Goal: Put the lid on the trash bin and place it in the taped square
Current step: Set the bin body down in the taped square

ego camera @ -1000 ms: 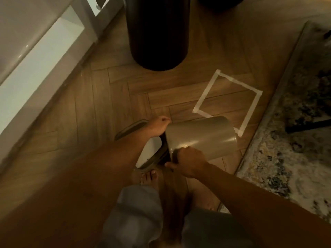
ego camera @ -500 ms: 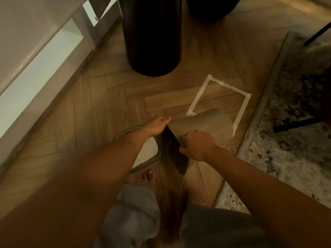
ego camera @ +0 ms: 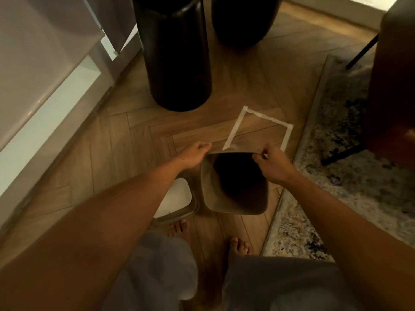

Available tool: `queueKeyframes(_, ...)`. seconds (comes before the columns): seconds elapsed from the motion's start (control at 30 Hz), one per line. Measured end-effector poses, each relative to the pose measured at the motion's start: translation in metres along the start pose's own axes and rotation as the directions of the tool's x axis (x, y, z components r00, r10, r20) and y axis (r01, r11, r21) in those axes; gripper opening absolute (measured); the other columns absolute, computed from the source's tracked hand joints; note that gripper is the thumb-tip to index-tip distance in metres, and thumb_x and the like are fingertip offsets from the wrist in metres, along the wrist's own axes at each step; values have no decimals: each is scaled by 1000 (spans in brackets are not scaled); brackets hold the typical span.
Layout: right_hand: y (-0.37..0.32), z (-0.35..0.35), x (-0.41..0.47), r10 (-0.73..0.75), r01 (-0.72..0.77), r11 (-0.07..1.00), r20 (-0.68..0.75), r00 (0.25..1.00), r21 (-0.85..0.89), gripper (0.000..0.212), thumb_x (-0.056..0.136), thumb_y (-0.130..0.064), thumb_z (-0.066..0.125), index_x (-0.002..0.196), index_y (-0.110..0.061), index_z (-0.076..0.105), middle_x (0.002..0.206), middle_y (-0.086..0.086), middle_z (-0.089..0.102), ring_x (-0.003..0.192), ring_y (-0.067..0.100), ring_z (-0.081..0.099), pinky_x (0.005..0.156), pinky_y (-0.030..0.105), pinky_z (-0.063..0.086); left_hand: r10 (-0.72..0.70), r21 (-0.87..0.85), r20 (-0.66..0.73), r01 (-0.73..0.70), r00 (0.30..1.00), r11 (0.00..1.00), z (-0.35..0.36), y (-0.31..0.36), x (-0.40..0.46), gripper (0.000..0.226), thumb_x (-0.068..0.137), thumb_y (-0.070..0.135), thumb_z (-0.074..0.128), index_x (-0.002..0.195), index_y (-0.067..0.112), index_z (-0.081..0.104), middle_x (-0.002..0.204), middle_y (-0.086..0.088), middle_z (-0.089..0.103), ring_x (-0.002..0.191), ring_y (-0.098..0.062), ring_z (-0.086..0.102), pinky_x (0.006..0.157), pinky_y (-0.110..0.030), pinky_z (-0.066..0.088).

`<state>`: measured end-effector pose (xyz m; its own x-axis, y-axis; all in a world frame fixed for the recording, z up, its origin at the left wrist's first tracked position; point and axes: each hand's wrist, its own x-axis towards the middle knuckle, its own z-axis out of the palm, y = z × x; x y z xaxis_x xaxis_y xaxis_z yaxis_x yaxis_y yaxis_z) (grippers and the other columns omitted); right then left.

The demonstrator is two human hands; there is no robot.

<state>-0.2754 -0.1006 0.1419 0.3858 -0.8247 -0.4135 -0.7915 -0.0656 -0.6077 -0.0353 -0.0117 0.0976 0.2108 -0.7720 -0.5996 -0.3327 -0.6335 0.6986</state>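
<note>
A beige trash bin [ego camera: 208,187] stands upright on the wood floor, its dark open mouth facing me. My left hand [ego camera: 195,153] grips the far left corner of its rim and my right hand [ego camera: 272,163] pinches the far right corner. The lid [ego camera: 177,198], grey-framed with a white centre, lies flat on the floor just left of the bin, partly hidden by my left forearm. The taped square [ego camera: 234,131] of white tape lies just beyond the bin; its near edge is hidden behind the rim and my right hand.
Two tall black vases, one [ego camera: 177,63] beyond the hands and another [ego camera: 242,21] farther back. A patterned rug [ego camera: 336,187] borders the right side, with a dark chair [ego camera: 395,86] on it. White cabinet [ego camera: 33,75] at left. My bare feet [ego camera: 239,245] are below the bin.
The bin turned from lying on its side to upright, opening toward me. My right hand shifted from the near rim to the far right corner. The view tilted up.
</note>
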Motion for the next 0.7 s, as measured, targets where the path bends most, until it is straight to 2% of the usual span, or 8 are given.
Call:
queueKeyframes(0.07, 6, -5, -6, -7, 7, 998, -7, 1000, 64, 15, 104, -23, 59, 98, -10, 53, 82, 2, 56, 68, 13, 52, 58, 28, 41, 17, -17, -11, -17, 1000, 1000, 0, 8, -9, 51, 107, 46, 38, 148, 18, 47, 149, -6, 51, 134, -25, 49, 104, -32, 38)
queueKeyframes(0.17, 15, -10, -12, 6, -1, 992, -40, 999, 127, 16, 104, -24, 59, 95, -13, 52, 83, 0, 55, 72, 14, 52, 64, 28, 42, 34, -23, -24, -34, 999, 999, 5, 15, -23, 48, 107, 43, 38, 148, 18, 45, 148, -6, 52, 131, -22, 50, 96, -27, 38)
queueKeyframes(0.2, 17, -11, -15, 24, -16, 987, -47, 999, 162, 16, 104, -25, 59, 94, -14, 52, 83, -1, 55, 72, 15, 52, 64, 31, 42, 31, -15, -22, -31, 999, 999, 8, 17, -28, 50, 107, 44, 39, 150, 18, 43, 148, -6, 51, 134, -23, 49, 98, -28, 37)
queueKeyframes(0.33, 28, -16, -20, 124, -89, 936, -80, 989, 340, 20, 102, -26, 61, 86, -21, 51, 82, 3, 59, 75, 25, 58, 67, 40, 48, 39, -16, -9, -39, 999, 999, 19, 25, -41, 61, 101, 52, 45, 154, 25, 34, 150, -6, 50, 138, -30, 48, 110, -48, 42)
queueKeyframes(0.43, 36, -16, -24, 209, -152, 892, -90, 974, 426, 22, 102, -24, 61, 84, -21, 50, 87, 12, 61, 81, 32, 62, 75, 50, 55, 103, -19, -33, -104, 994, 994, 27, 33, -53, 69, 100, 42, 54, 159, 26, 20, 157, -4, 41, 142, -27, 41, 115, -50, 38)
queueKeyframes(0.57, 45, -12, -29, 302, -232, 816, -47, 952, 530, 18, 105, -21, 59, 91, -16, 48, 90, 17, 58, 71, 27, 58, 55, 37, 50, 162, 47, -46, -159, 986, 986, 34, 27, -51, 81, 90, 50, 59, 159, 33, 21, 159, -2, 40, 143, -25, 42, 113, -52, 41)
queueKeyframes(0.7, 55, -6, -28, 331, -243, 811, -75, 941, 533, 19, 103, -25, 62, 93, -12, 52, 89, 15, 61, 68, 25, 61, 50, 31, 52, 169, 48, -22, -168, 985, 985, 41, 31, -56, 70, 98, 32, 61, 158, 22, 26, 153, -4, 47, 137, -23, 48, 109, -41, 45)
